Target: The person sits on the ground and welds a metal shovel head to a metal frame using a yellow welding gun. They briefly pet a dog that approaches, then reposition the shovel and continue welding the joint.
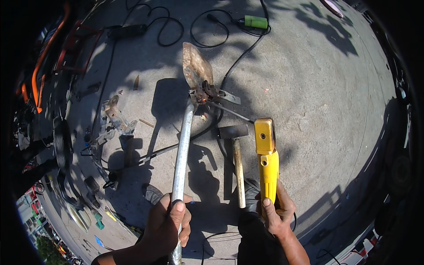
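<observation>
Fingers of the left hand wrap tight around the shovel's metal handle, its rusty blade resting on concrete; the right hand clenches a yellow welding electrode holder beside a hammer.

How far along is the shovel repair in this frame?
Done: the rusty shovel blade sits on the metal pipe handle, with dark marks at the joint. In hand: left hand grips the pipe; right hand holds a yellow welding holder. Left: joint strength cannot be judged; the hammer lies on the concrete.
</observation>
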